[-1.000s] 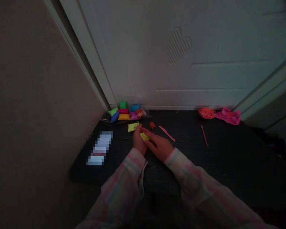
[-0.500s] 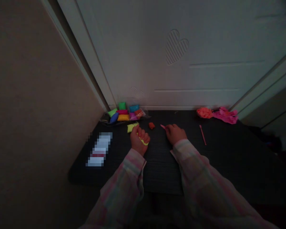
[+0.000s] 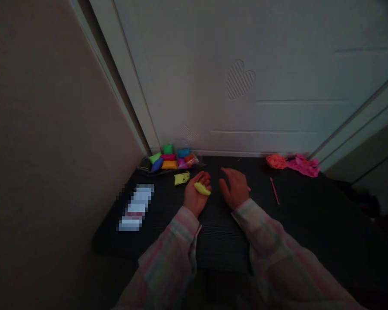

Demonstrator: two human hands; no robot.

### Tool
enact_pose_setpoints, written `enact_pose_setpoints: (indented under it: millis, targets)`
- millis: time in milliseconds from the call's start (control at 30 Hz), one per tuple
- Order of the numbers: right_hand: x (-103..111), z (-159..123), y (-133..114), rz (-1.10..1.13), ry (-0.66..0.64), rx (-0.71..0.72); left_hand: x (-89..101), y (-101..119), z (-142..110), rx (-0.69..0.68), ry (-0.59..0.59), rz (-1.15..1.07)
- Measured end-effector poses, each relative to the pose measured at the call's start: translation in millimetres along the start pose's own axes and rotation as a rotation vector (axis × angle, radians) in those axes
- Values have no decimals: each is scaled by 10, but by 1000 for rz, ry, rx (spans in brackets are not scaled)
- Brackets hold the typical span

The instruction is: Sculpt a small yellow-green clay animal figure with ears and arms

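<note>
My left hand point(image 3: 194, 200) is palm up with fingers loosely curled, holding a lump of yellow modelling clay point(image 3: 202, 188). To its right, just apart, my right hand point(image 3: 235, 188) hovers with thumb and fingers spread and nothing between them. A small end of a pink modelling tool point(image 3: 249, 189) shows past the right hand's edge; the hand hides the rest. Just beyond my left hand lies a crumpled yellow clay packet point(image 3: 181, 178). The orange clay lump cannot be clearly told apart behind the left fingers.
A clear bag with several coloured clay packets point(image 3: 169, 164) lies at the back left of the dark table point(image 3: 223, 245). A blurred white paper point(image 3: 136, 207) is at the left. At right are a pink stick tool point(image 3: 274, 190), an orange bundle point(image 3: 276, 161) and pink crumpled material point(image 3: 303, 165).
My left hand has opened from a fist to palm up, showing the yellow clay. My right hand has let go of the pink tool and spread its fingers. The view has tilted slightly up.
</note>
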State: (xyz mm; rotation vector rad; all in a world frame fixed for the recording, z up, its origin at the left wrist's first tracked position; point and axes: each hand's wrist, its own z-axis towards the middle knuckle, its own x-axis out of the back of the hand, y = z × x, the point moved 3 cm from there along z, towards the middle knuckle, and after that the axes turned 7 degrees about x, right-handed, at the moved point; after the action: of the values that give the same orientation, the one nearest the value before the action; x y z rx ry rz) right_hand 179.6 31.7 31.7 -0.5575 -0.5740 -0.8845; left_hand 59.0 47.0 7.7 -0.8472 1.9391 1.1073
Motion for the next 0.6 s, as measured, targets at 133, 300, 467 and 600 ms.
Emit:
enact_pose_setpoints:
  millis: [133, 300, 467, 600]
  targets:
    - [-126, -54, -546, 210, -70, 345, 44, -160, -15, -18, 14, 52]
    - [-164, -54, -686, 288, -110, 372, 112, -265, -136, -114, -55, 95]
    - [-134, -6, -511, 233, -40, 189, -4, -398, -127, 150, -188, 189]
    - [-144, 35, -352, 126, -35, 60, -62, -392, -117, 159, -149, 110]
